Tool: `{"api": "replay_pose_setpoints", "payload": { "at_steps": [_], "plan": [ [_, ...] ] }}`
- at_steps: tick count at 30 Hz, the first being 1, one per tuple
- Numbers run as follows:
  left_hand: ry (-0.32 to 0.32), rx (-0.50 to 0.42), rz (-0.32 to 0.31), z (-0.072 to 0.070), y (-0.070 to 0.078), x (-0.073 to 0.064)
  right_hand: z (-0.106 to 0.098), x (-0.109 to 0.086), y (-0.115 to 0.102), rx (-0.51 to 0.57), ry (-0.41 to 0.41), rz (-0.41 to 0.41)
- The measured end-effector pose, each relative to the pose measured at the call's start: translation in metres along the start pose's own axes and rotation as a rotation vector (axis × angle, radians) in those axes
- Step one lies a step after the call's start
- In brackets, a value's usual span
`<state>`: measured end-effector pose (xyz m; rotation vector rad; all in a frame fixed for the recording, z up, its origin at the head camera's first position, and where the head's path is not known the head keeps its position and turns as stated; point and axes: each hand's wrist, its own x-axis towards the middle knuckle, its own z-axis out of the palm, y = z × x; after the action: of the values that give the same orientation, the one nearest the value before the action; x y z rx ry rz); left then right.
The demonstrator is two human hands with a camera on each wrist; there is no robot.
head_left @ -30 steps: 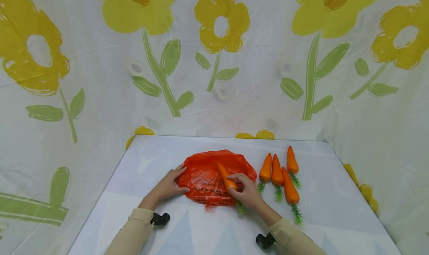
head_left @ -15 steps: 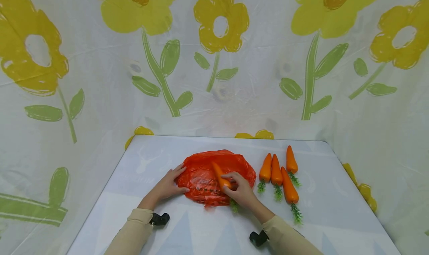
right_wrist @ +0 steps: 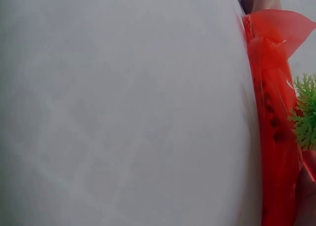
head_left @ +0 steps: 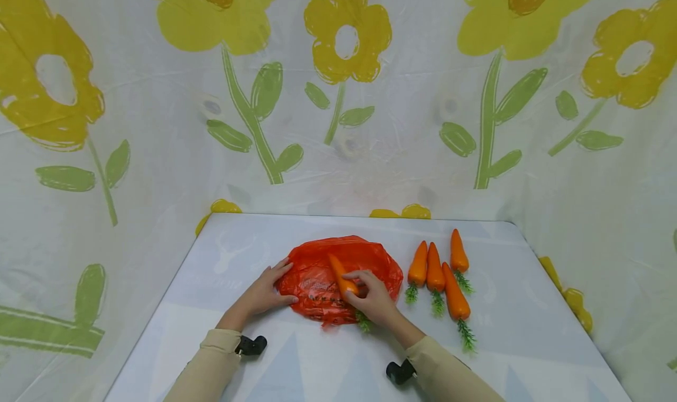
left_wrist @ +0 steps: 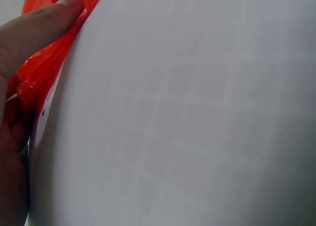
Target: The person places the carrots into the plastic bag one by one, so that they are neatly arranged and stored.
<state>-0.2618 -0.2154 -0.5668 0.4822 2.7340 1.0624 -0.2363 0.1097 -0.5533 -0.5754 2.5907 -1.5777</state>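
Observation:
A toy carrot [head_left: 341, 277] with green leaves lies slantwise over a red plastic bag [head_left: 312, 272] in the head view. My right hand [head_left: 372, 299] pinches its thick end between thumb and fingers. The green leaves [right_wrist: 307, 110] poke out beside the bag's printed side in the right wrist view. My left hand [head_left: 264, 290] rests at the bag's left edge, thumb and fingers spread apart. Seen from the left wrist, the thumb [left_wrist: 42, 30] touches the red plastic, while the other fingers are partly hidden. Whether the carrot touches the bag beneath it, I cannot tell.
Several more toy carrots [head_left: 435, 272] lie on the white table [head_left: 508, 314] right of the bag, leaves toward the person. A flower-printed cloth [head_left: 402, 155] hangs behind the table and at both sides.
My right hand has moved left across the bag, carrying the carrot with it. The left hand stays at the bag's edge, and the other carrots lie as before.

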Motion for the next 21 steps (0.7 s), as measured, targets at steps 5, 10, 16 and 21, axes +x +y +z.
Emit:
{"api": "replay_pose_setpoints", "payload": {
  "at_steps": [5, 10, 16, 21],
  "plan": [
    [0.002, -0.014, -0.015, 0.0, 0.002, -0.001, 0.003, 0.004, 0.0, 0.005, -0.014, 0.002],
    [0.004, -0.019, -0.024, 0.0, 0.002, -0.001, 0.008, 0.008, -0.001, -0.001, 0.002, -0.034],
    [0.0, -0.008, -0.018, -0.001, 0.002, -0.001, 0.013, 0.012, -0.004, 0.004, 0.007, -0.041],
    [0.0, -0.008, -0.019, -0.001, 0.002, -0.002, 0.016, 0.015, -0.005, -0.003, -0.007, -0.027]
  ]
}}
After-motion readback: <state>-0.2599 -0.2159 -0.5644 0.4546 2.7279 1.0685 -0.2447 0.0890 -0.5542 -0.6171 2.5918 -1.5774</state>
